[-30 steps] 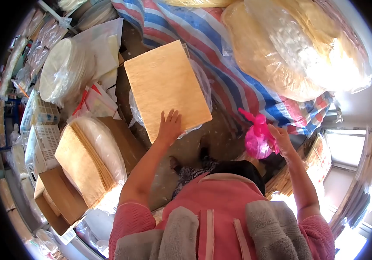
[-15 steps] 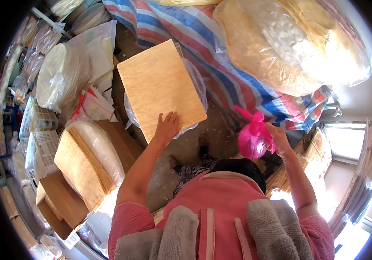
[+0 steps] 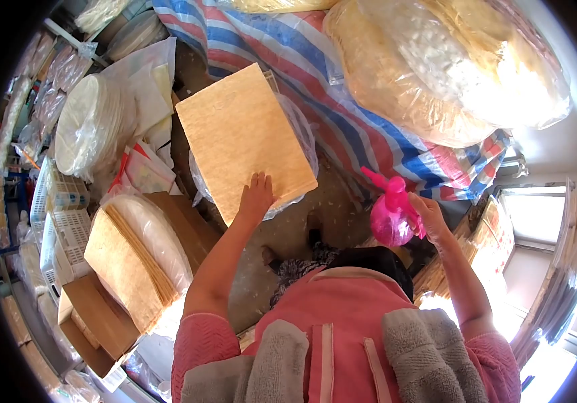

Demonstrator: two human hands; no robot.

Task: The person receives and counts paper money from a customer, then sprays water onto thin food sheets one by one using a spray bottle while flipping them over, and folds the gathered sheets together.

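Observation:
My left hand [image 3: 257, 197] lies flat on the lower edge of a tan rectangular sheet [image 3: 241, 131], its fingers stretched out. That sheet rests on a support wrapped in clear plastic [image 3: 300, 124], most of which it hides. To the right, my right hand [image 3: 428, 215] is wrapped round a bright pink spray bottle [image 3: 390, 221]. The bottle's nozzle points up and left, toward the sheet but apart from it. Part of the bottle's trigger is hidden by my fingers.
A cardboard box [image 3: 100, 316] and a stack of tan sheets [image 3: 124, 265] stand at left, near white plastic baskets [image 3: 67, 235] and bagged round discs [image 3: 90, 127]. Behind lies a striped tarp [image 3: 356, 121] with a large plastic-wrapped bundle [image 3: 409, 80] on it.
The view has shifted slightly. My left hand stays on the sheet, and my right hand still holds the spray bottle; its nozzle sits a little lower in view.

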